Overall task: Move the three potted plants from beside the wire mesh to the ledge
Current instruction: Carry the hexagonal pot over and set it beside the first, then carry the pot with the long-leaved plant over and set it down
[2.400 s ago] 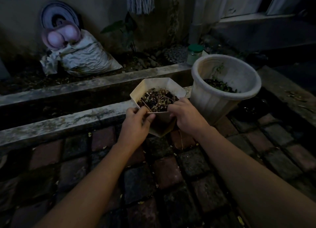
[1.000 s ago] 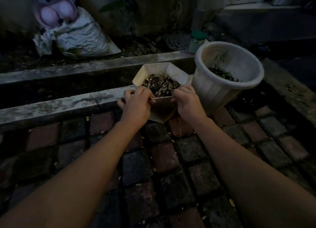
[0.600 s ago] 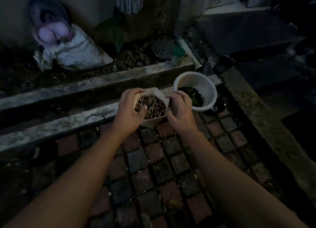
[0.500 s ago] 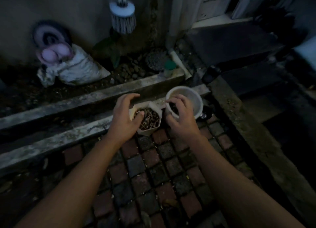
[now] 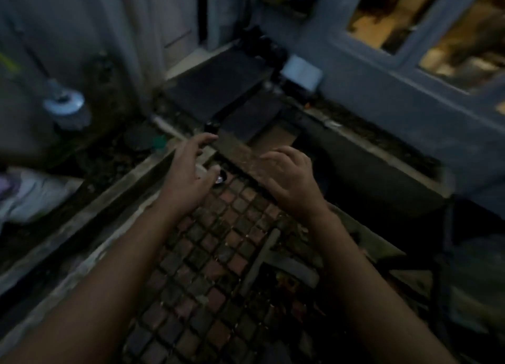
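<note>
The view is blurred and dark. My left hand (image 5: pixel 188 172) hovers with fingers spread above the far end of the concrete ledge (image 5: pixel 109 227), holding nothing. My right hand (image 5: pixel 289 175) is beside it, fingers loosely curled and apart, also empty. Neither the hexagonal pot nor the round white pot can be made out; only a pale sliver (image 5: pixel 201 169) shows between my left thumb and fingers, and I cannot tell what it is. No wire mesh is recognisable.
Brick paving (image 5: pixel 213 254) lies under my arms. A second concrete kerb (image 5: pixel 240 153) crosses ahead, with dark steps (image 5: pixel 218 90) behind. A white sack (image 5: pixel 32 194), a mop head (image 5: pixel 65 109) and a green-lidded jar (image 5: pixel 159 143) sit left. A plank (image 5: pixel 259 257) lies at right.
Both hands have come off the hexagonal pot at the ledge and are now empty. The view has swung up and to the right, and both pots have dropped out of sight.
</note>
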A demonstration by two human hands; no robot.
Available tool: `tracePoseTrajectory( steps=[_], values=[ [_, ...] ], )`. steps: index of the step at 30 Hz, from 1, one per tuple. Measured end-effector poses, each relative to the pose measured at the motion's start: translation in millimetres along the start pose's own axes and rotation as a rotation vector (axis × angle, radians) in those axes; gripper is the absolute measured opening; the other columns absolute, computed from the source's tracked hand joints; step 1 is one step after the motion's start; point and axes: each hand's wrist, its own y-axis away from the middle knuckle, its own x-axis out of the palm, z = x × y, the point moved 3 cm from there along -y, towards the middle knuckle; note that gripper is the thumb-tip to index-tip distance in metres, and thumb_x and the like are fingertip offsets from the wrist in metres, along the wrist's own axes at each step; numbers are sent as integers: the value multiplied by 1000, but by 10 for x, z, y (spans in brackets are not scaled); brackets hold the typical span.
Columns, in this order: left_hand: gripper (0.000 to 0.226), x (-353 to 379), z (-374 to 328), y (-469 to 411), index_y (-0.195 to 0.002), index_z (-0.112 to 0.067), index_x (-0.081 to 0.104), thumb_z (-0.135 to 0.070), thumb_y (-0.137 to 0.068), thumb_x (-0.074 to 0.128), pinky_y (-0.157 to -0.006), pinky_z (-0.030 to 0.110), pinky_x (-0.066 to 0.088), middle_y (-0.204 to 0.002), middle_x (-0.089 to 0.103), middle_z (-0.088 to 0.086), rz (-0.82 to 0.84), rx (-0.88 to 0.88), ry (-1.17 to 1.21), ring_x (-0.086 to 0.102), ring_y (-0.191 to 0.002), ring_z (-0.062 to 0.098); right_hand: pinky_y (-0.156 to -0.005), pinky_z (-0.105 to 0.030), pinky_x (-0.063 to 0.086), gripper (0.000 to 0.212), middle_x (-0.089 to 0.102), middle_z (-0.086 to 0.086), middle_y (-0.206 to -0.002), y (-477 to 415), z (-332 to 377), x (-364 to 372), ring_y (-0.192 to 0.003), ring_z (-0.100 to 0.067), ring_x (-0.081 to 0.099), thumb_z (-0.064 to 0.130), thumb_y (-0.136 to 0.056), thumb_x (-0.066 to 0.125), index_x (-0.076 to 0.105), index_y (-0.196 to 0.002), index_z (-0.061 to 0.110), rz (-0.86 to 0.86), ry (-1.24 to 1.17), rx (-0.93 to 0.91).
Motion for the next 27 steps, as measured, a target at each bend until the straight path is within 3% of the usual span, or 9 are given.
tracePoseTrajectory(
  steps=[2,5,7,12,16,21,23,25,27],
  values=[
    [53,329,-455,-37,-136,-43,47,-21,-92,68,-101,34,46,-134,41,-12,102,91,-1,47,-122,7,-104,-21,27,40,56,-9,-130,417,-246,-577,-127,-23,43,22,-85,70,67,-124,20,-117,39,112],
    [54,836,-1130,44,-142,-24,48,-17,-93,68,-100,12,37,-135,41,-9,234,267,13,44,-123,4,-104,-28,32,47,56,-12,-126,1109,-555,-1402,-125,-30,47,34,-81,55,67,-123,19,-288,183,241],
    [55,1162,-1534,195,-142,-22,48,-14,-91,69,-99,0,32,-135,43,-6,312,343,41,45,-124,3,-106,-38,36,45,54,-13,-125,1559,-745,-1896,-124,-35,46,32,-80,56,66,-123,21,-415,303,345],
    [53,1988,-2245,569,-134,-31,46,-14,-89,70,-107,18,38,-132,48,-10,515,563,97,46,-127,5,-98,-54,48,43,51,-19,-120,2609,-1147,-2533,-119,-43,45,19,-75,71,67,-117,21,-601,436,760],
    [51,2632,-2610,760,-134,-21,54,-12,-87,71,-109,32,43,-133,53,4,721,760,74,49,-126,12,-83,-37,49,47,54,-17,-124,3020,-1339,-2527,-102,-38,60,9,-80,71,60,-126,15,-768,118,935],
    [39,3382,-2990,919,-134,-21,58,-26,-96,63,-107,42,49,-136,50,5,961,895,34,51,-130,25,-83,-30,47,41,68,-15,-123,3242,-1459,-2385,-115,-33,64,28,-99,60,58,-136,11,-854,-113,1097],
    [36,3657,-3135,966,-132,-14,61,-29,-99,55,-106,46,49,-133,54,10,1074,959,10,51,-128,29,-70,-24,45,37,74,-7,-101,3377,-1373,-2311,-102,-28,69,40,-101,55,68,-122,12,-892,-85,1092],
    [34,3925,-3232,989,-132,-11,62,-26,-102,53,-107,46,45,-131,55,13,1133,1039,-34,51,-128,34,-55,-22,43,36,68,9,-78,3522,-1266,-2174,-79,-17,69,53,-98,50,69,-106,24,-902,-110,1117],
    [30,4166,-3290,1063,-130,-14,63,-27,-105,52,-110,47,40,-132,57,11,1198,1137,-125,49,-130,34,-58,-24,50,20,68,11,-81,3628,-1202,-2012,-74,-8,66,51,-99,52,62,-102,34,-872,-175,1175]
  ],
)
